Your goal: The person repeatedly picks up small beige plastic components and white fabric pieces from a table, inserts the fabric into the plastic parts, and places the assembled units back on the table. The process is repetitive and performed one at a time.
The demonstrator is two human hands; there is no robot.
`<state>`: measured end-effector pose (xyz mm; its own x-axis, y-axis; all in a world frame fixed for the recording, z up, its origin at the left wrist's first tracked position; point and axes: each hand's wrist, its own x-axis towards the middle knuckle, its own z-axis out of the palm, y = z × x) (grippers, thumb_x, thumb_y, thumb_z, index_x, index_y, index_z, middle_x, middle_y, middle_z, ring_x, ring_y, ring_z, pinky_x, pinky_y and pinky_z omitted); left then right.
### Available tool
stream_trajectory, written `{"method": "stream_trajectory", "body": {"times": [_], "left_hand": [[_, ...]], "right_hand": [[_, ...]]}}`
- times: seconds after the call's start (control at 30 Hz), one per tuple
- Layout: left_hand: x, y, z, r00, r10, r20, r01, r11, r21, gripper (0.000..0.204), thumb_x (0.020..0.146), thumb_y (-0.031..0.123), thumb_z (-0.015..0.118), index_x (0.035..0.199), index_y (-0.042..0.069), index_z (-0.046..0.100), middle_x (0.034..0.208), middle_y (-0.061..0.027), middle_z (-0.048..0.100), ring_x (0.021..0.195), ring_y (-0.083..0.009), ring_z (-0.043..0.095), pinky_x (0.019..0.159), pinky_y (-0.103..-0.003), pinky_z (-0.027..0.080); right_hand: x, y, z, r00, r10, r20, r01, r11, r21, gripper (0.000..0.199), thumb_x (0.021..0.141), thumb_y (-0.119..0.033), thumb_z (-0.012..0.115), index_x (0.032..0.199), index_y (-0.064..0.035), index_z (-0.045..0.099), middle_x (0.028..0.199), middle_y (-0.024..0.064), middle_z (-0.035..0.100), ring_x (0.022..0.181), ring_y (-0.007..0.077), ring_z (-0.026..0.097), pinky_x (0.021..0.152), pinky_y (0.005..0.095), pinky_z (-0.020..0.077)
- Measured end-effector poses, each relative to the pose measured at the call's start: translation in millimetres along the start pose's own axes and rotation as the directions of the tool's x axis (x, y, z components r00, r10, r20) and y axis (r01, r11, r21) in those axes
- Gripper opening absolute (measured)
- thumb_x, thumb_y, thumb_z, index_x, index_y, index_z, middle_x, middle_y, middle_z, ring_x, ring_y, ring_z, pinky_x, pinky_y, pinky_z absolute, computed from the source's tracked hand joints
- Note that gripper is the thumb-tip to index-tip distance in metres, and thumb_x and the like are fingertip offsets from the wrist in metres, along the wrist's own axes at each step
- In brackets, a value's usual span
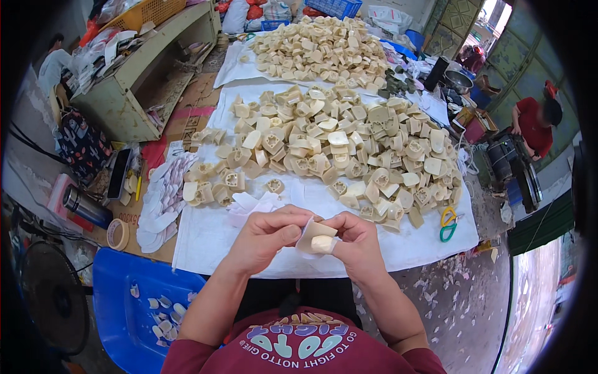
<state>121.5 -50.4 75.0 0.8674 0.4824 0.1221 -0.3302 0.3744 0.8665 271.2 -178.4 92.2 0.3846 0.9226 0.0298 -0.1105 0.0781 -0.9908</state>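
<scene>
In the head view, the beige piece [325,230] is in the air between the two hands, just above the near edge of the white cloth [202,249]. Its flat beige face is turned up, and its rounded cream end [322,244] points toward the person. The long axis seems to run from that end away toward the pile of beige pieces [336,134], though the fingers make this hard to judge. A thin white liner [305,240] lies along its left side, its length running roughly toward the person.

The left hand [265,240] has its thumb and forefinger closed together on the liner; its other fingers are curled. The right hand [356,246] is clamped on the beige piece, thumb against the cream end and forefinger near the far edge.

The fingertips at the far edge cover part of the piece, and its underside is hidden. How far the liner goes beneath cannot be told. Loose white liners [252,209] beyond the left hand are partly covered by it.
</scene>
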Motion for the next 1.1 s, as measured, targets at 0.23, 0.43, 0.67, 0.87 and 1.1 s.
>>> {"method": "stream_trajectory", "body": {"times": [0.23,0.43,0.67,0.87,1.1], "left_hand": [[-1,16,19,0.926,0.367,0.083,-0.27,0.496,0.825,0.012,0.082,-0.001,0.063,0.093,0.0,0.065,0.101,-0.0155,0.063,0.095,-0.0262,0.062,0.085,-0.035,0.048],[-6,23,19,0.955,0.256,0.153,-0.265,0.494,0.828,0.01,0.08,-0.003,0.061,0.089,0.001,0.062,0.094,-0.0124,0.062,0.097,-0.0278,0.061,0.086,-0.036,0.047],[-26,4,25,0.944,0.325,0.063,-0.301,0.766,0.568,0.017,0.08,-0.003,0.064,0.095,0.004,0.061,0.106,-0.0126,0.056,0.098,-0.0245,0.059,0.088,-0.038,0.046],[-38,7,28,0.816,0.575,0.054,-0.536,0.718,0.443,0.026,0.076,-0.007,0.068,0.099,0.003,0.061,0.123,-0.0218,0.048,0.108,-0.0283,0.059,0.087,-0.037,0.05],[-38,22,30,0.788,0.535,0.304,-0.577,0.473,0.666,0.028,0.071,-0.009,0.07,0.093,0.006,0.06,0.108,-0.0205,0.06,0.095,-0.0307,0.065,0.084,-0.039,0.054]], "right_hand": [[-3,2,7,0.998,-0.063,-0.03,0.046,0.921,-0.387,0.02,0.072,-0.01,0.075,0.088,-0.0015,0.065,0.084,0.0028,0.067,0.078,0.0085,0.058,0.075,0.0261,0.0469],[-4,-9,4,0.996,0.05,0.073,-0.017,0.92,-0.392,0.017,0.071,-0.01,0.073,0.083,-0.0017,0.064,0.081,0.0051,0.065,0.076,0.0121,0.056,0.072,0.0282,0.0461],[-3,-30,-5,0.906,-0.271,0.325,0.423,0.582,-0.695,0.03,0.068,-0.014,0.078,0.094,-0.0038,0.065,0.093,0.0098,0.066,0.084,0.0232,0.059,0.079,0.034,0.045],[-14,-31,9,0.884,-0.464,-0.064,0.385,0.798,-0.465,0.047,0.076,-0.016,0.074,0.118,0.0014,0.059,0.124,0.019,0.057,0.114,0.0261,0.055,0.096,0.0359,0.0424],[-26,-3,-9,0.989,-0.023,0.144,-0.044,0.892,0.449,0.028,0.087,-0.007,0.062,0.112,0.0064,0.062,0.116,0.0228,0.062,0.11,0.025,0.06,0.096,0.0357,0.0453]]}}
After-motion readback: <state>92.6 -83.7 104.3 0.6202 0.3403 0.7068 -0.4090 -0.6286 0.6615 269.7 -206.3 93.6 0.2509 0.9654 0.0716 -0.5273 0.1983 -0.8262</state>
